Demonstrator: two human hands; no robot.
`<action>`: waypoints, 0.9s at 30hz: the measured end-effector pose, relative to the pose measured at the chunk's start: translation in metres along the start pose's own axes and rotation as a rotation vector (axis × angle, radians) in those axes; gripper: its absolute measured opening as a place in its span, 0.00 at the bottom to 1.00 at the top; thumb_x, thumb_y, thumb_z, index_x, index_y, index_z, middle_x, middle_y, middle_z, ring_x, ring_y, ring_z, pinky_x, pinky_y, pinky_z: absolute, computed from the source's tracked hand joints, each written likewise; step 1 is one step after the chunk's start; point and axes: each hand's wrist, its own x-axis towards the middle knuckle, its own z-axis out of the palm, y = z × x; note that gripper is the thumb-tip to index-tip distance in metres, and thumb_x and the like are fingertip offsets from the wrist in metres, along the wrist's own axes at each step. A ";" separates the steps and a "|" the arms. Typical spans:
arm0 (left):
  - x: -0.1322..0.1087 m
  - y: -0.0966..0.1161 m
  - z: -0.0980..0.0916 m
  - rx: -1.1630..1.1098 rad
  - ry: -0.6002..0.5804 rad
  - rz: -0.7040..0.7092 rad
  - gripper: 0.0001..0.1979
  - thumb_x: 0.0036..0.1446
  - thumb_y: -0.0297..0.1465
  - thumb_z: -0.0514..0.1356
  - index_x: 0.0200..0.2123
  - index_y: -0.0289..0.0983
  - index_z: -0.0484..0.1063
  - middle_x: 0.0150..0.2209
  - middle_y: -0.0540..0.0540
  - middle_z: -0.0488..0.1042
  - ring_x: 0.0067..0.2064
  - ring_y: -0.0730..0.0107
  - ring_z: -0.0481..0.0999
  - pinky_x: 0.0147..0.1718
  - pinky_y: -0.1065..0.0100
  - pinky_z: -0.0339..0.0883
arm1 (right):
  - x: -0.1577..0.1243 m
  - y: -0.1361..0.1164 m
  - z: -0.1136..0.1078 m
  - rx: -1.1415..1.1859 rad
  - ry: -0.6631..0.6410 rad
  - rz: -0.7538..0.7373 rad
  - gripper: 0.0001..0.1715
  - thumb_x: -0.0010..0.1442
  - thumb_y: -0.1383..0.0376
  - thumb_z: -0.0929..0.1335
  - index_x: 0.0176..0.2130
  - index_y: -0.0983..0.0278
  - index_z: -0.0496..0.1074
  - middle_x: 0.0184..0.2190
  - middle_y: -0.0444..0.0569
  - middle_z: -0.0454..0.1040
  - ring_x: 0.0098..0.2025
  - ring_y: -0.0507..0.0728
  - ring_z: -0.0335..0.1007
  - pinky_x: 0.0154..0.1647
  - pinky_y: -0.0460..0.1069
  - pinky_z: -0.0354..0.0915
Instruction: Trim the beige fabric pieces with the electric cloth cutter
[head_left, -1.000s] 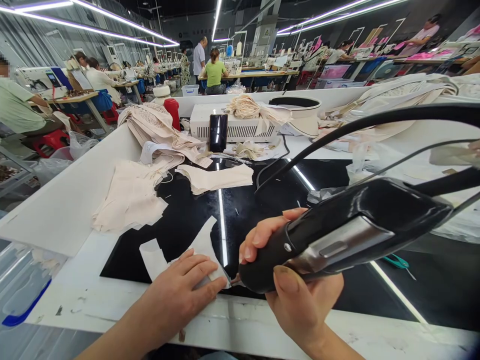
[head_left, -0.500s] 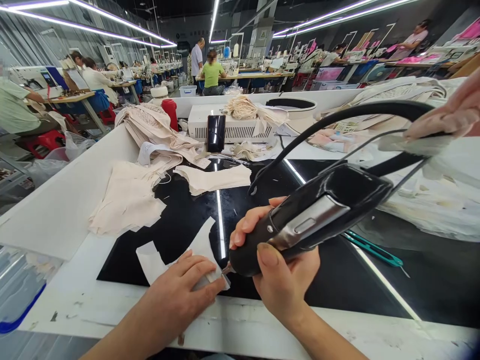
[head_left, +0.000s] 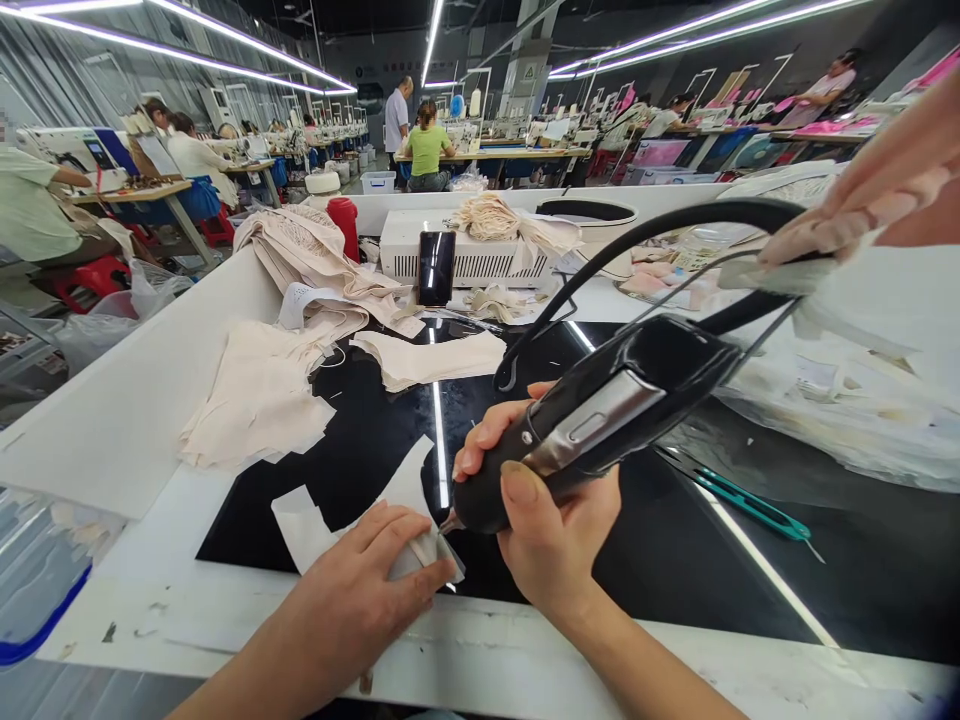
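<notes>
My left hand (head_left: 379, 580) is closed on a small white fabric piece (head_left: 412, 478), fingers pressed over it and thumb at its near edge, on the black glossy board (head_left: 630, 580). My right hand (head_left: 551, 510) wraps round a black corded handheld tool (head_left: 600, 420) with a silver lever along its side. Its narrow metal tip (head_left: 448, 523) points down-left at the fabric edge beside my left fingers; I cannot tell whether it touches. A second white flap (head_left: 300, 520) sticks out left of my left hand. Behind the tool, a thick black cable (head_left: 637, 240) arches to the right.
Another person's hand (head_left: 847, 220) is at the cable, upper right. A teal-handled tool (head_left: 750, 500) lies on the board's right. Cream fabric pieces (head_left: 255, 395), a phone (head_left: 436, 268), a vented white box (head_left: 397, 235) and a plastic bag (head_left: 840, 410) surround the board.
The handheld tool and my right hand have shifted slightly left, with the tip closer to the fabric. The other person's hand has moved left along with the cable. My left hand stays nearly still.
</notes>
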 end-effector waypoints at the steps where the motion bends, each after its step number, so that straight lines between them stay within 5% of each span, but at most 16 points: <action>1: 0.001 0.002 -0.001 0.003 0.003 -0.004 0.21 0.65 0.23 0.58 0.59 0.42 0.66 0.57 0.38 0.68 0.58 0.55 0.71 0.55 0.51 0.72 | 0.000 0.000 0.000 -0.008 -0.002 0.004 0.17 0.61 0.64 0.73 0.48 0.58 0.66 0.33 0.41 0.74 0.27 0.51 0.71 0.25 0.47 0.70; 12: 0.000 0.023 0.001 0.216 0.130 0.022 0.18 0.71 0.34 0.52 0.57 0.31 0.70 0.52 0.34 0.74 0.53 0.52 0.75 0.48 0.55 0.77 | -0.001 -0.007 0.001 0.001 -0.046 0.010 0.16 0.61 0.62 0.74 0.44 0.59 0.64 0.34 0.43 0.73 0.26 0.51 0.70 0.23 0.47 0.70; 20: 0.009 0.000 -0.012 0.189 0.092 0.072 0.15 0.73 0.34 0.49 0.52 0.33 0.71 0.52 0.40 0.76 0.56 0.57 0.75 0.58 0.51 0.71 | -0.001 -0.005 0.001 -0.028 -0.025 0.019 0.19 0.60 0.60 0.74 0.46 0.58 0.65 0.33 0.43 0.72 0.27 0.52 0.71 0.23 0.48 0.71; 27: 0.007 -0.015 -0.016 0.040 -0.019 0.018 0.12 0.70 0.28 0.52 0.54 0.38 0.69 0.54 0.38 0.71 0.53 0.55 0.75 0.54 0.47 0.72 | -0.002 -0.006 0.001 -0.017 -0.020 0.002 0.18 0.60 0.61 0.75 0.46 0.59 0.66 0.33 0.43 0.72 0.27 0.52 0.71 0.24 0.49 0.71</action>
